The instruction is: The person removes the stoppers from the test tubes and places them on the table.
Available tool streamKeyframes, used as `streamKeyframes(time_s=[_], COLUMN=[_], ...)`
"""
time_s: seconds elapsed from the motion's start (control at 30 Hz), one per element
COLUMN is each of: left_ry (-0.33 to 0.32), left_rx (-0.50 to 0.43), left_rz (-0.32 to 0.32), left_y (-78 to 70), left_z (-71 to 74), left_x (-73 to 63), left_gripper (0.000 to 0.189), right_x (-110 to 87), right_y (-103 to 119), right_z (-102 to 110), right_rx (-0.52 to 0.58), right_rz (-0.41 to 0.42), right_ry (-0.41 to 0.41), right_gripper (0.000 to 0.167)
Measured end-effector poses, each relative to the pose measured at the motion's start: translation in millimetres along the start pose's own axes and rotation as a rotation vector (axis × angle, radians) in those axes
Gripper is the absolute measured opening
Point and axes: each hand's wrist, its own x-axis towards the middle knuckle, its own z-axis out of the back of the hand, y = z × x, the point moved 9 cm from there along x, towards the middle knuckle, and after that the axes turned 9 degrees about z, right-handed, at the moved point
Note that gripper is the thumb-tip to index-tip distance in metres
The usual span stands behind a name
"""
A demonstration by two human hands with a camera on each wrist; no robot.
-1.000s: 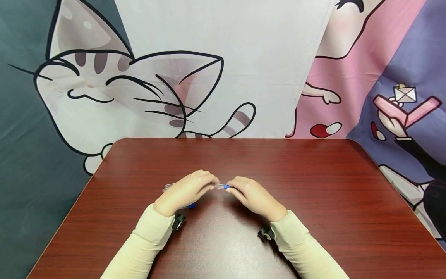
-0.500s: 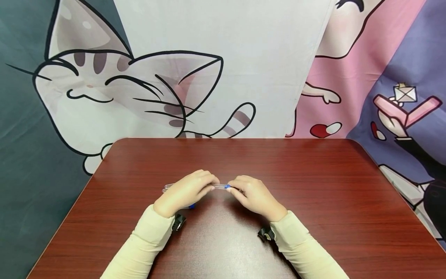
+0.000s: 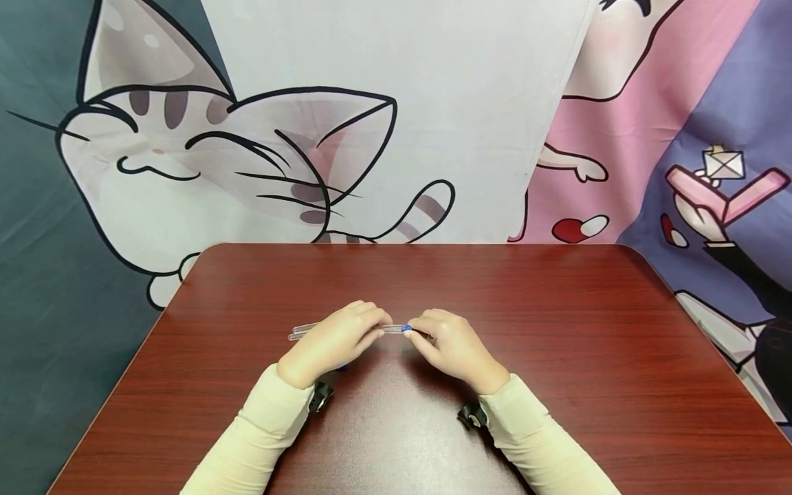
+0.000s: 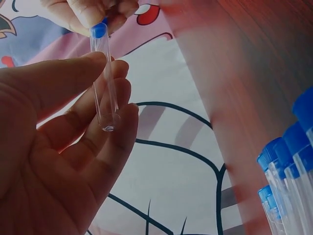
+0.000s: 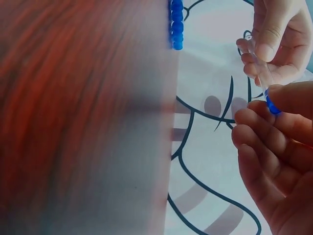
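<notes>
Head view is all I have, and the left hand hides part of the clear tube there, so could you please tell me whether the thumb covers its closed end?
Observer: No; in the left wrist view, the closed end of the clear tube shows past the thumb of the left hand, in front of the fingers.
Operator: Thank you; I see a speck of blue below that hand, so are there more tubes nearby?
Observer: Yes, the left wrist view shows a cluster of blue-capped tubes at its right edge.

The table is overlooked toward twelve o'clock by the head view; one tube is shared by wrist close-ups.
</notes>
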Motion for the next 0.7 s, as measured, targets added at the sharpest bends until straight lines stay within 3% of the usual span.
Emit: streamKeyframes(time_s=[0.13,0.4,0.7], left_ry=[0.003,0.022,0.019], left_rx=[-0.017,-0.067,-0.094], left_rz=[0.008,0.033,0.036], left_y=[2.1,7.5,9.7], left_z=[0.6,3.0,5.9], left_x=[-0.2,-0.8,-1.8], left_gripper=[0.006,0.010,0.010], right_x=[-1.0,-4.1,-5.0], right_y=[-4.8,-23.4,-26.5], right_z=[0.4,3.5,1.3], right_rx=[0.057,0.328,0.463], right_rz=[-0.037,-0.282,-0.358], right_ry=[-0.016,-0.082,-0.110], right_gripper=[0.004,0.010,0.009])
